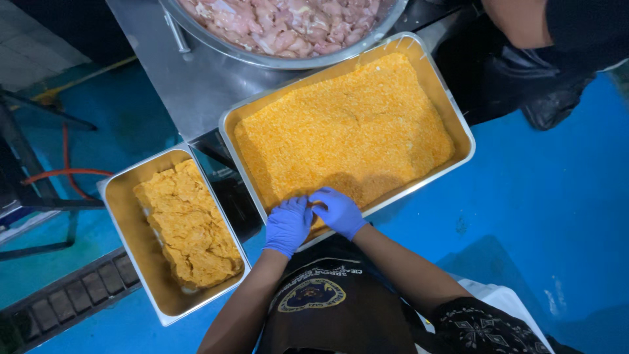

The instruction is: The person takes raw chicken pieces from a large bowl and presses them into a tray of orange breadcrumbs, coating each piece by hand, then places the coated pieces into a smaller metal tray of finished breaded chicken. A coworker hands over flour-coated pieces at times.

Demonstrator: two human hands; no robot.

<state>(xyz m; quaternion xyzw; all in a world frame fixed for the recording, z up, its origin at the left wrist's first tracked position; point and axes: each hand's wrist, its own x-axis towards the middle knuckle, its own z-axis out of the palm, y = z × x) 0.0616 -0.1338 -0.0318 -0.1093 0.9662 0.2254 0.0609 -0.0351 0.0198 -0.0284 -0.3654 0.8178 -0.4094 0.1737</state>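
Both my hands wear blue gloves and meet at the near edge of a large steel tray [458, 124] filled with orange breadcrumbs [347, 124]. My left hand [288, 225] and my right hand [337, 211] press together on a small crumb-covered piece that is mostly hidden between the fingers. A smaller steel tray [124, 216] to the left holds several breaded pieces [187, 226] piled together. At the top, a big round metal bowl [275, 60] contains raw pink chicken pieces [288, 23].
The trays rest on a steel table [196, 85] above a blue floor [557, 216]. Another person's arm [524, 19] in dark clothing is at the top right. A floor drain grate [72, 298] and a red hose [65, 172] lie at left.
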